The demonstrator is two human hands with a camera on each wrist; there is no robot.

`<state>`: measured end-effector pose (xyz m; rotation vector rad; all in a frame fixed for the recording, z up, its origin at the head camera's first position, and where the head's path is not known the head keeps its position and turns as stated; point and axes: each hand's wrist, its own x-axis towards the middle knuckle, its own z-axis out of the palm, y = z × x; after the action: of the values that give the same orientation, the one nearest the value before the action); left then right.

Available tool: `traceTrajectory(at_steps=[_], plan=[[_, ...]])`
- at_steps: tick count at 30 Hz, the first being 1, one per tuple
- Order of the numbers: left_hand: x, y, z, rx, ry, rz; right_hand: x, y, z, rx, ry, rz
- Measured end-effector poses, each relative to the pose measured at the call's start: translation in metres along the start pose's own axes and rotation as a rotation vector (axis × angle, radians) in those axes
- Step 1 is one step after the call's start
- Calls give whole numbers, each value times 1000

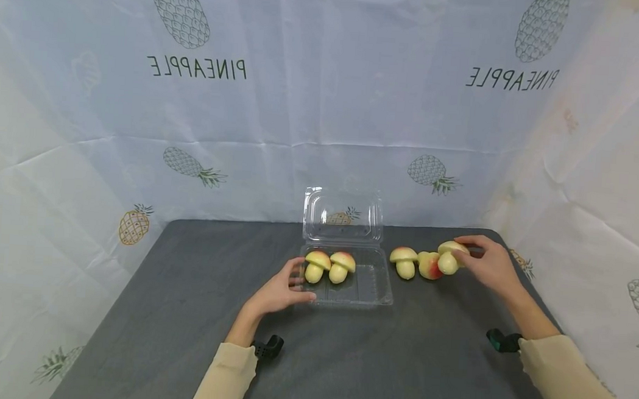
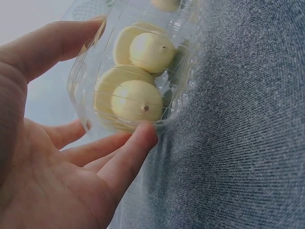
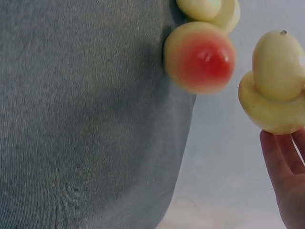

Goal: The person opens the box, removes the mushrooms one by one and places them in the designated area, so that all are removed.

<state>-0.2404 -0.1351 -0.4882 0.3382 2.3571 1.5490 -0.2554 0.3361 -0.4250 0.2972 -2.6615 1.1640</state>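
A clear plastic clamshell box [image 1: 373, 283] stands with its lid [image 1: 343, 216] raised at the back. Two toy mushrooms [image 1: 339, 268] with yellow and red caps lie side by side in its left half. My left hand [image 1: 282, 287] grips the box's left end, thumb at the front corner, fingers spread along the side. Through the plastic, the left wrist view shows the mushrooms' pale stems [image 2: 138, 101]. To the right, my right hand [image 1: 488, 263] holds another toy mushroom [image 3: 279, 71] by its cap, above the cloth.
Right of the box, a toy mushroom [image 1: 405, 263] lies on the dark grey tabletop [image 1: 192, 301]. Next to it is another yellow piece with a red patch [image 1: 429, 265]. A white curtain [image 1: 303, 101] printed with pineapples hangs behind and at both sides.
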Motion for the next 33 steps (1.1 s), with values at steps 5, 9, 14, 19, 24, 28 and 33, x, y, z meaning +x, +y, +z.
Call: traceTrajectory(at_steps=[5, 9, 14, 19, 24, 28, 33], plan=[[1, -1, -1, 5, 8, 4, 7, 8, -6, 2, -9, 27], [0, -1, -1, -3, 5, 3, 9, 14, -10, 4, -16, 54], [0, -2, -1, -10, 4, 2, 11, 23, -12, 40, -16, 67], [0, 0, 0, -14, 4, 0, 13, 32, -10, 33, 7, 67], [0, -1, 1, -13, 7, 3, 14, 41, -4, 32, 17, 113], [0, -1, 0, -14, 11, 2, 16, 50, 3, 32, 6, 147], [0, -1, 0, -20, 6, 5, 16, 60, 9, 0, -18, 161]])
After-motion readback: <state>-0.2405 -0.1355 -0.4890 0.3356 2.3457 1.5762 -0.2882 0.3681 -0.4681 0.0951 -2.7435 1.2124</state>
